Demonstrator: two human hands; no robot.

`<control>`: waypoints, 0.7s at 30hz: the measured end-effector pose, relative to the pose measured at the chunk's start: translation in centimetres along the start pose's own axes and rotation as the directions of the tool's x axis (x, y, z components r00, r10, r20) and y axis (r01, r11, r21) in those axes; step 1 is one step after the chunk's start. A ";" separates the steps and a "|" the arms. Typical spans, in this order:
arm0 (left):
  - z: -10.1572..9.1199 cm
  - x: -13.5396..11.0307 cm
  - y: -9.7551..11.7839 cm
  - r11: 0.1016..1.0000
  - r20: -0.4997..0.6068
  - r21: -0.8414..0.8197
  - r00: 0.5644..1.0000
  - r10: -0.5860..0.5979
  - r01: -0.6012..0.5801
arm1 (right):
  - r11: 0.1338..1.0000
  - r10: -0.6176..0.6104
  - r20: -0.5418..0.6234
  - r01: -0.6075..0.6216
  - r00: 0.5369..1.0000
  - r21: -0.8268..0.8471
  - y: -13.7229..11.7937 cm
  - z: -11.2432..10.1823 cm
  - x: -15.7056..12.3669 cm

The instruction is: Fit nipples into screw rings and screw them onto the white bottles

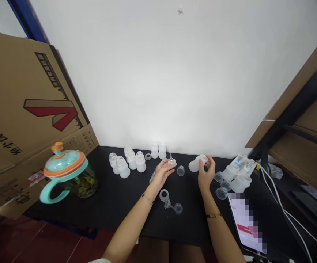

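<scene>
My left hand (163,171) is closed on a clear bottle teat (172,161), its thin tip pointing up. In my right hand (207,173) is a white baby bottle (193,166), tilted on its side with its mouth end in my fingers. The two parts are apart. Between my hands a clear cap (180,170) stands on the black table. Nearer to me lie a collar ring (164,195), a clear teat (168,204) and another round clear piece (178,208). Part of a clear piece shows beside my left wrist.
Several capped bottles (123,167) stand at the left, with two more bottles (162,151) and a ring (147,156) by the wall. Bottle bodies (240,182) and clear caps (221,193) sit at the right, near a phone (243,223) and white cables. A jug (84,179) stands far left.
</scene>
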State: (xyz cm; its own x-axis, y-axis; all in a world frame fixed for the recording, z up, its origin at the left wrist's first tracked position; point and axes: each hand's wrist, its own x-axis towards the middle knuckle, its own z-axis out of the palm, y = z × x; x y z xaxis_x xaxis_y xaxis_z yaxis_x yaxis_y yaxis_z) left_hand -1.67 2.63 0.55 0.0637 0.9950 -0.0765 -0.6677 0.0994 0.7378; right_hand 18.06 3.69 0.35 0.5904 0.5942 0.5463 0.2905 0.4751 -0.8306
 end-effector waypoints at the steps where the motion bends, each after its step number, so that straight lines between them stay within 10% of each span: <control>1: 0.0 0.0 0.0 1.000 -0.003 0.000 1.000 0.000 0.000 | 0.995 0.060 0.001 -0.060 0.998 0.083 -0.2 0.2 -0.1; 7: 0.1 -0.2 0.3 0.998 0.015 0.056 1.000 -0.002 0.002 | 0.740 0.446 0.231 -0.502 0.864 0.448 -0.6 1.3 -0.9; 14: -0.2 0.1 0.2 0.997 0.022 0.082 1.000 -0.007 0.005 | 0.391 0.533 0.560 -0.771 0.635 0.502 -2.1 1.1 -1.1; 21: -0.1 -0.3 0.6 0.994 0.040 0.109 0.999 -0.028 0.023 | 0.359 0.560 0.596 -0.816 0.576 0.453 -2.6 1.0 -1.3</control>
State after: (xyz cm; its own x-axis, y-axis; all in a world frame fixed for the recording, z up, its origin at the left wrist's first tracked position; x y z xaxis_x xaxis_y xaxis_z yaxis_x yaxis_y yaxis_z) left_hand -2.17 2.35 0.93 0.1115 0.9913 -0.0704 -0.5813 0.1226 0.8044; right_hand 15.84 2.33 1.93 0.0542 0.9948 -0.0858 -0.7187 -0.0208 -0.6950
